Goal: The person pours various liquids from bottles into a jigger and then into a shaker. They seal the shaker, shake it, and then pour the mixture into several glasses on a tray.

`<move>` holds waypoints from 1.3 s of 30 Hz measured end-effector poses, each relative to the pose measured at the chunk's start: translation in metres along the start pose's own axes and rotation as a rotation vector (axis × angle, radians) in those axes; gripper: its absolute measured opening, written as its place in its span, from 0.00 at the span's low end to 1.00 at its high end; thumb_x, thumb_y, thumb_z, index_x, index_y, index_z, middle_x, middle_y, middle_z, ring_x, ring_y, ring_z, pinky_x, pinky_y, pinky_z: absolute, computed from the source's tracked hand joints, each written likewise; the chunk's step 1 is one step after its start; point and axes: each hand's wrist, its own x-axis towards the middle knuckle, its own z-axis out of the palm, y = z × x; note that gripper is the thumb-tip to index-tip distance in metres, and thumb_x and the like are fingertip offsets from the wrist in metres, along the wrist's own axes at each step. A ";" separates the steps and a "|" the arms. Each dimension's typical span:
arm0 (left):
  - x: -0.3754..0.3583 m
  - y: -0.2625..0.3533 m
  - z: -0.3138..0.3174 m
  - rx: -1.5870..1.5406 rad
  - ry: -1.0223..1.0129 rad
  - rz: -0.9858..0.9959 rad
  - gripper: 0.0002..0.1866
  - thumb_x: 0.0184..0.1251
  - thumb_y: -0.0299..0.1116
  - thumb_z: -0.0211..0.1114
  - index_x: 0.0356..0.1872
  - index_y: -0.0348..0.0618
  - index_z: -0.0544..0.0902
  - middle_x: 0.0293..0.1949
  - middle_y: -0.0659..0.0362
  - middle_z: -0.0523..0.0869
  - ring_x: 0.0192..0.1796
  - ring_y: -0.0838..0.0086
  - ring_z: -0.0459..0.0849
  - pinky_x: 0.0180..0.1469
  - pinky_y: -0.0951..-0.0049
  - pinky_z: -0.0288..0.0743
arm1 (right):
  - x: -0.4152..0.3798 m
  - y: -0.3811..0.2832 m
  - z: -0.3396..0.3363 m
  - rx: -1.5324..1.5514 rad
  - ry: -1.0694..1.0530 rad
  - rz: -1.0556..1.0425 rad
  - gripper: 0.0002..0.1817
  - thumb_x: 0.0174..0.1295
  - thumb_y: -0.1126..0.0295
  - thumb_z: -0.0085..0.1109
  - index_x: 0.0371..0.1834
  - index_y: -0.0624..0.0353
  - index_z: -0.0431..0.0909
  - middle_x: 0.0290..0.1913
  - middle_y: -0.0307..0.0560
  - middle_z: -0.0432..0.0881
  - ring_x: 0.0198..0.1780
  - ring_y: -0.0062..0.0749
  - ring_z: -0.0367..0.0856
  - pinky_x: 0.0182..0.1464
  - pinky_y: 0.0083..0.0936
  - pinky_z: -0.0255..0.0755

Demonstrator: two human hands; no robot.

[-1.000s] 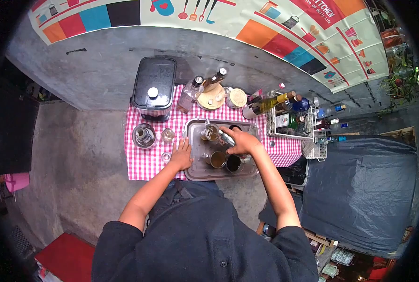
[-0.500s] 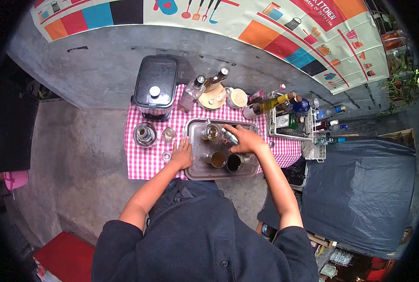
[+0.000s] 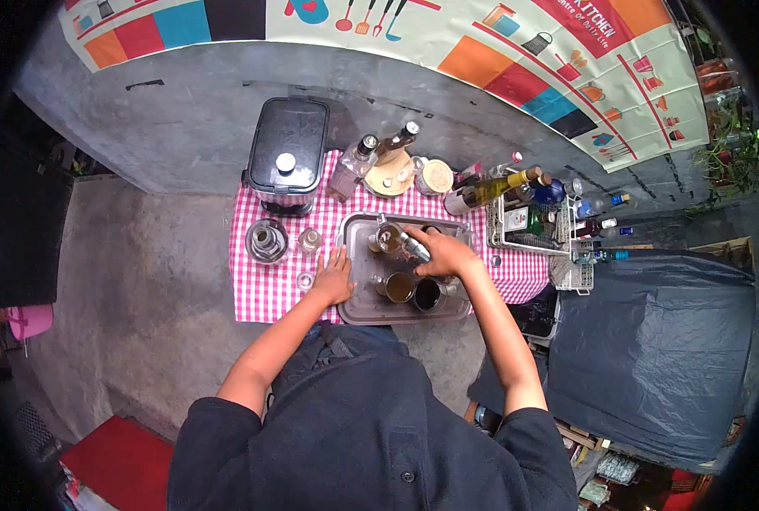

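My right hand [image 3: 444,253] is closed around a small silvery vessel [image 3: 415,249], whose exact kind I cannot tell. It is tilted toward a glass mug [image 3: 388,237] with light liquid on the brown tray [image 3: 364,311]. Below that hand, a mug of amber-brown liquid [image 3: 397,287] and a mug of dark liquid [image 3: 428,295] stand side by side. A dark round shape [image 3: 431,230] shows just beyond my right fingers, partly hidden. My left hand [image 3: 334,277] lies flat at the tray's left edge, fingers spread, holding nothing.
Left of the tray stand a glass decanter [image 3: 266,242], a small bottle [image 3: 309,241] and a small glass [image 3: 304,280]. A black-lidded bin [image 3: 287,146], tall bottles [image 3: 352,168] and a jar [image 3: 435,177] line the back. Bottles fill a wire basket [image 3: 528,234] at right.
The silvery vessel in my right hand has shifted slightly toward the glass mug. The dark shape beyond my right hand now shows. My left hand stays at the tray's edge.
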 end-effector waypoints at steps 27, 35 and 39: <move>0.000 0.001 -0.004 0.013 -0.024 -0.007 0.39 0.71 0.50 0.55 0.75 0.37 0.56 0.80 0.49 0.41 0.81 0.54 0.37 0.78 0.43 0.34 | 0.007 0.007 0.007 -0.001 -0.053 0.024 0.54 0.41 0.59 0.76 0.75 0.31 0.56 0.57 0.63 0.75 0.55 0.59 0.79 0.55 0.45 0.76; 0.002 -0.001 0.000 0.025 -0.014 0.003 0.39 0.70 0.51 0.55 0.75 0.36 0.57 0.80 0.48 0.41 0.81 0.54 0.37 0.77 0.42 0.34 | 0.010 0.013 0.014 -0.005 -0.038 0.011 0.51 0.42 0.56 0.74 0.74 0.34 0.57 0.53 0.62 0.76 0.53 0.60 0.79 0.55 0.45 0.75; -0.001 0.000 -0.002 0.015 -0.009 0.002 0.39 0.70 0.50 0.55 0.75 0.36 0.57 0.80 0.48 0.41 0.81 0.54 0.37 0.77 0.42 0.35 | 0.011 0.013 0.013 0.020 -0.041 0.002 0.52 0.42 0.56 0.73 0.75 0.35 0.58 0.54 0.62 0.77 0.54 0.60 0.79 0.57 0.45 0.75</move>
